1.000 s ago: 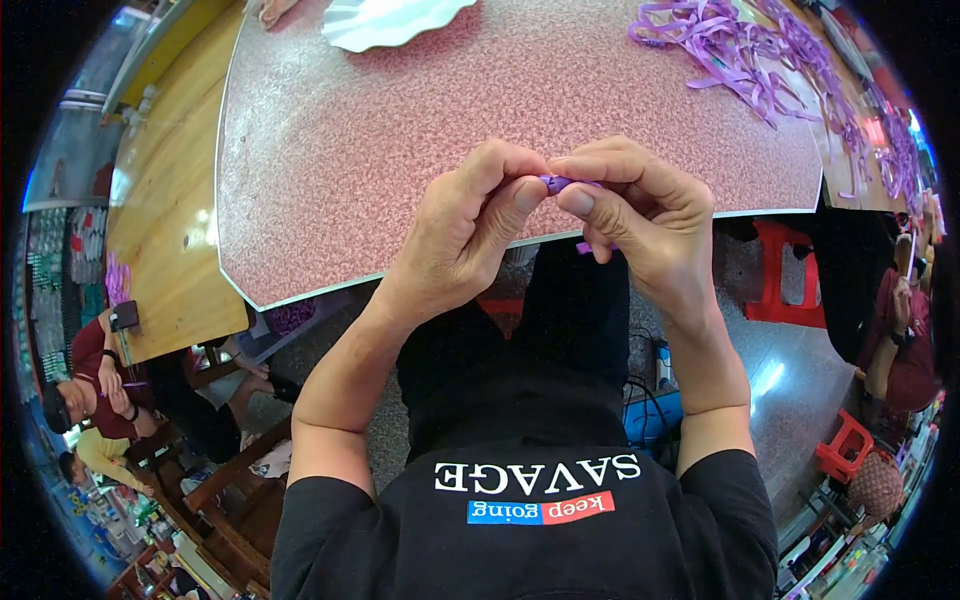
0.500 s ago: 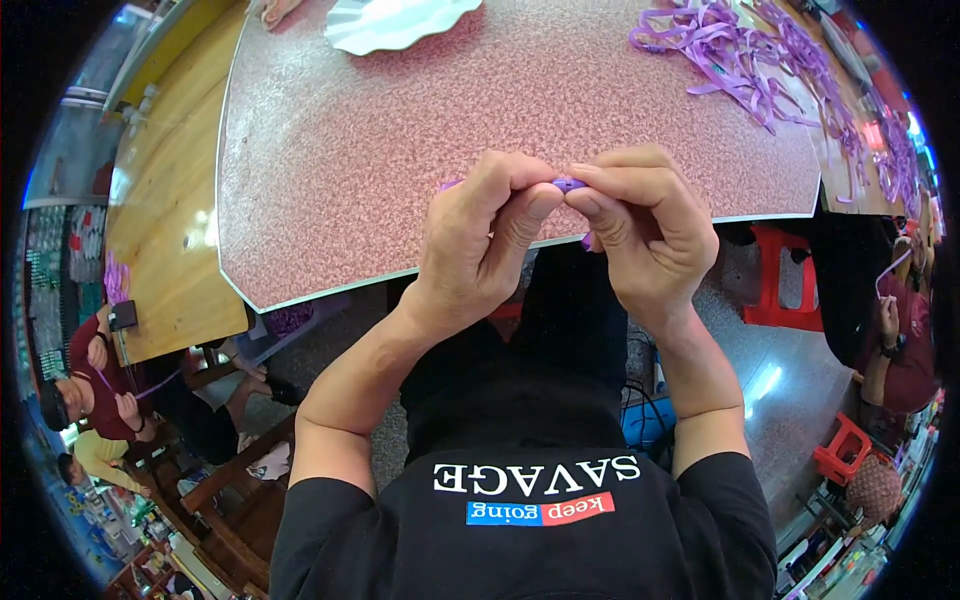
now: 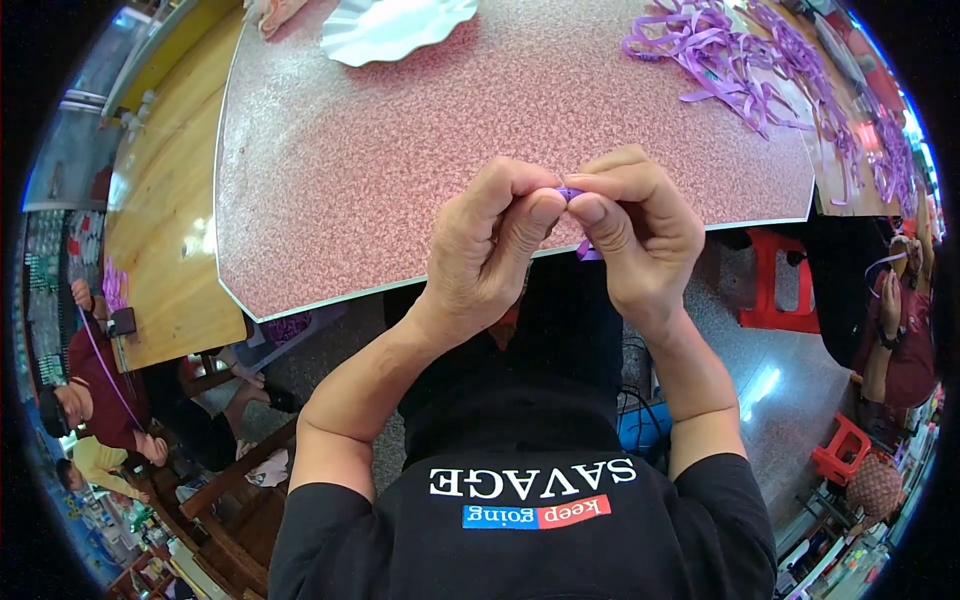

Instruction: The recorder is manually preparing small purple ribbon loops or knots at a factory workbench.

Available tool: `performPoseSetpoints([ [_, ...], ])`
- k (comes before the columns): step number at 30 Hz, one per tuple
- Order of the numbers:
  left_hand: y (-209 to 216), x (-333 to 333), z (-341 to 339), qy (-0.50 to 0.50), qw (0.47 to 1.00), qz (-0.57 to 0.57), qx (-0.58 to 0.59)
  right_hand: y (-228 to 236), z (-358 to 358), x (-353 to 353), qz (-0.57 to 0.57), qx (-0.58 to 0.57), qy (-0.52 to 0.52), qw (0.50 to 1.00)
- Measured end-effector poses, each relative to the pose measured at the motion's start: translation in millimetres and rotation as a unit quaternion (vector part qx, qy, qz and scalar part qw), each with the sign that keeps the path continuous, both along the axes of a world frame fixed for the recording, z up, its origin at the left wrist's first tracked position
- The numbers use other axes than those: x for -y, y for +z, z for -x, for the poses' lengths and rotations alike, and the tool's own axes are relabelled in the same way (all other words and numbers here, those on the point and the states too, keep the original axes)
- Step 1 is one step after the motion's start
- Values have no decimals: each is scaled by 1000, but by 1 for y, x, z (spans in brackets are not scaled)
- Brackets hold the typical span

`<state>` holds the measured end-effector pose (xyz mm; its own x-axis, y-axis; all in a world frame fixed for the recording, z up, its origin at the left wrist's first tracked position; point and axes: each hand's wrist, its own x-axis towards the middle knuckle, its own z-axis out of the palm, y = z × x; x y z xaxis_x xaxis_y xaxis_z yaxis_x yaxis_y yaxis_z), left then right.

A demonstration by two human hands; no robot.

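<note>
A short stretch of purple ribbon (image 3: 570, 194) is pinched between my two hands, above the near edge of the pink speckled table. My left hand (image 3: 483, 235) grips it from the left with thumb and index finger. From the right, my right hand (image 3: 645, 235) pinches the same piece, its thumb almost touching the left thumb. A loose end of the ribbon (image 3: 588, 250) hangs below the right thumb. Most of the ribbon is hidden by my fingers, and the small dark detail on it is too small to make out.
A white scalloped dish (image 3: 398, 28) lies at the far side of the table (image 3: 400, 140). Tangled purple straps (image 3: 715, 60) are heaped at the far right. A red stool (image 3: 780, 285) stands right of my legs. People at both sides handle purple straps.
Both hands have drawn slightly closer together on the ribbon. A purple bit beside my left hand has gone from sight. The person at left has stretched a strap out long.
</note>
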<state>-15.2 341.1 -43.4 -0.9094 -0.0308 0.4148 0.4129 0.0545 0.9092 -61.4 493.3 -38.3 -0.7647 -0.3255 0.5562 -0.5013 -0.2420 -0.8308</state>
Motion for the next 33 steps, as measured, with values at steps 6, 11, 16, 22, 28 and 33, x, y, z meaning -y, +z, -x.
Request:
performPoseSetpoints([
  [6, 5, 3, 3, -3, 1000, -18, -3, 0, -8, 8, -35, -26, -67, 997],
  [11, 2, 14, 9, -30, 997, -35, 68, -11, 11, 5, -73, -96, -61, 991],
  [16, 2, 20, 9, -82, 981, -97, 147, -11, 11, 0, -46, 55, 17, 997],
  [22, -2, 22, 5, -49, 991, -52, 110, -3, 6, 1, -48, 68, 20, 996],
  [28, 4, 24, 2, -45, 995, -39, 84, -2, 4, -3, -90, 101, 35, 990],
  [33, 7, 30, -2, -65, 992, -45, 98, -4, 5, 2, -74, 70, 57, 993],
])
